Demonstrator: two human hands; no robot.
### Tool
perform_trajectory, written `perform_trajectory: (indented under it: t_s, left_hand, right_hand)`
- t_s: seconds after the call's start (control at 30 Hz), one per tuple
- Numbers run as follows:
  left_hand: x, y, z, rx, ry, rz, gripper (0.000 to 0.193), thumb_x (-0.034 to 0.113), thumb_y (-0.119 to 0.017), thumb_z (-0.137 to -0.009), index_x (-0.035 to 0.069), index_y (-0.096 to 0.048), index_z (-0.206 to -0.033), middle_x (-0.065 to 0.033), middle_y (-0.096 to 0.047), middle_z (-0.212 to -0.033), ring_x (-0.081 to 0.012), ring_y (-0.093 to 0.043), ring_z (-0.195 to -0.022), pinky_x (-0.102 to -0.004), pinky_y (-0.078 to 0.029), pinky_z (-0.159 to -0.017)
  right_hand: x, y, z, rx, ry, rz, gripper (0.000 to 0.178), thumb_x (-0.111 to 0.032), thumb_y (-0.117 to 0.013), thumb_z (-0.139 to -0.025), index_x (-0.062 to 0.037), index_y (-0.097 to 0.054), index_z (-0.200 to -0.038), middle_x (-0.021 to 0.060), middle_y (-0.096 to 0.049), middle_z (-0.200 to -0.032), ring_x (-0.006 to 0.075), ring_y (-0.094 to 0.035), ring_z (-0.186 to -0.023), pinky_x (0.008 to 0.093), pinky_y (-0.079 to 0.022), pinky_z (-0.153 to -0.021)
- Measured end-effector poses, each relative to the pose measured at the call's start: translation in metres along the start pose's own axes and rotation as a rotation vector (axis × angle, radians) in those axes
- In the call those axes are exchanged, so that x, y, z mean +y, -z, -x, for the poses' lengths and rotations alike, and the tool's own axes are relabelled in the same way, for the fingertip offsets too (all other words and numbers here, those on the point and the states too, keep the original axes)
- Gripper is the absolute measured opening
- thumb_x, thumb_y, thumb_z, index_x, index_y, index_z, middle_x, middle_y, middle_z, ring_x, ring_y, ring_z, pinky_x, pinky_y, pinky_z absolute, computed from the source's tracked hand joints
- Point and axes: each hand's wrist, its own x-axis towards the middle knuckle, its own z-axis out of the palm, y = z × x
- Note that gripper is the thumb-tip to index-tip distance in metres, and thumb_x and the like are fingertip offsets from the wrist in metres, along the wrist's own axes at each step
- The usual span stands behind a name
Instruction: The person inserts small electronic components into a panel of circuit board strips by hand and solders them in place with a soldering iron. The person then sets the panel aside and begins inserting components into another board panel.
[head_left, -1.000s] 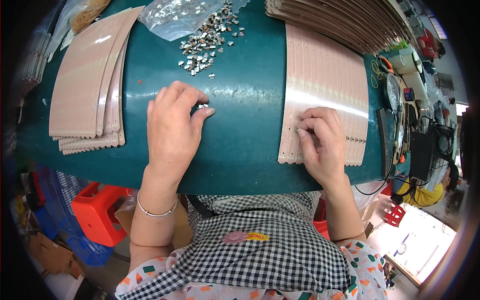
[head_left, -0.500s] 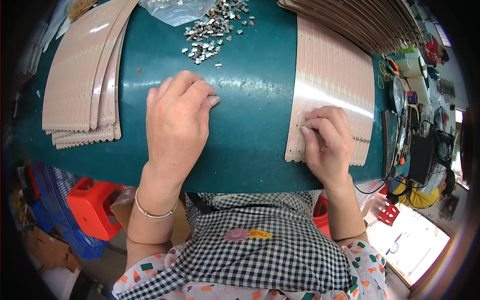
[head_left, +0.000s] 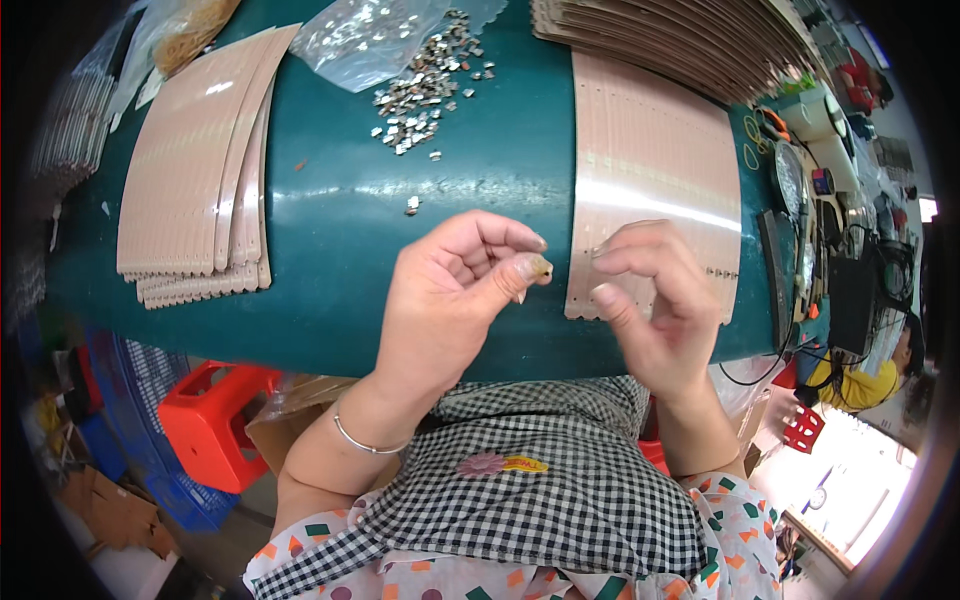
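Note:
My left hand (head_left: 445, 295) is raised over the green table, its fingers curled and the thumb drawn toward the index fingertip. Something tiny seems to be at the thumb tip, too small to name. My right hand (head_left: 665, 300) hovers at the near end of a pale brown panel of strips (head_left: 650, 150), thumb and index finger apart with nothing visible between them. Along that panel's near right part sits a short row of small parts (head_left: 722, 273). Beyond my left hand lies a loose small metal component (head_left: 412, 205), with a heap of similar ones (head_left: 415, 105) farther back.
A clear plastic bag (head_left: 360, 40) of components lies behind the heap. Stacked pale brown panels (head_left: 190, 160) rest at the left, and more panels (head_left: 680, 35) stand at the far right. Tools and cables (head_left: 800, 200) crowd the right edge. A red stool (head_left: 215, 420) stands below left.
My left hand has moved right and nearer, toward my right hand. The right thumb and index finger have parted from the panel. A loose component now shows beyond the left hand.

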Motion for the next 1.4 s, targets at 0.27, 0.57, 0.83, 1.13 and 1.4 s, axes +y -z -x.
perform_trajectory:
  t_s: [0.27,0.57,0.83,1.13,1.4]
  left_hand:
    - [-0.018,-0.020,0.008,0.005,0.065,0.152,0.020,0.000,-0.071,-0.090,-0.002,-0.063,-0.108,-0.0082,-0.071,-0.094,-0.0108,-0.067,-0.086,-0.0219,-0.053,-0.077]
    - [-0.033,-0.023,0.010,0.023,-0.050,0.082,0.021,-0.001,-0.069,-0.092,-0.004,-0.062,-0.111,-0.0084,-0.071,-0.095,-0.0107,-0.067,-0.088,-0.0244,-0.054,-0.081]
    - [-0.037,-0.004,0.013,-0.030,-0.347,-0.709,0.024,0.003,-0.077,-0.077,0.004,-0.069,-0.100,-0.0074,-0.069,-0.092,-0.0187,-0.064,-0.078,-0.0315,-0.050,-0.073]
    - [-0.048,-0.001,0.013,-0.101,-0.542,-0.928,0.020,0.001,-0.076,-0.072,0.004,-0.067,-0.091,-0.0057,-0.063,-0.088,-0.0243,-0.058,-0.079,-0.0371,-0.043,-0.071]
    - [-0.051,0.000,0.012,-0.112,-0.568,-0.901,0.023,0.000,-0.076,-0.070,0.003,-0.067,-0.091,-0.0059,-0.062,-0.087,-0.0240,-0.058,-0.078,-0.0369,-0.043,-0.070]
  right_hand:
    - [-0.003,-0.011,0.007,0.009,0.122,-0.010,0.018,0.005,-0.075,-0.076,-0.0022,-0.064,-0.089,0.0118,-0.065,-0.090,0.0264,-0.061,-0.081,0.0336,-0.050,-0.066]
    - [0.004,-0.016,0.011,0.007,0.122,0.017,0.018,0.006,-0.071,-0.078,-0.0018,-0.061,-0.090,0.0138,-0.065,-0.090,0.0278,-0.061,-0.080,0.0352,-0.050,-0.068]
    - [0.030,-0.013,0.007,-0.014,-0.040,0.248,0.016,0.008,-0.067,-0.074,-0.0007,-0.059,-0.084,0.0123,-0.061,-0.092,0.0295,-0.058,-0.086,0.0363,-0.048,-0.075]
    - [0.037,-0.020,0.003,-0.074,0.053,0.368,0.018,0.010,-0.067,-0.071,-0.0005,-0.059,-0.082,0.0125,-0.061,-0.090,0.0304,-0.057,-0.084,0.0380,-0.047,-0.074]
    - [0.035,-0.020,0.002,-0.081,0.066,0.401,0.018,0.010,-0.067,-0.070,-0.0006,-0.059,-0.082,0.0124,-0.061,-0.088,0.0307,-0.057,-0.083,0.0383,-0.047,-0.073]
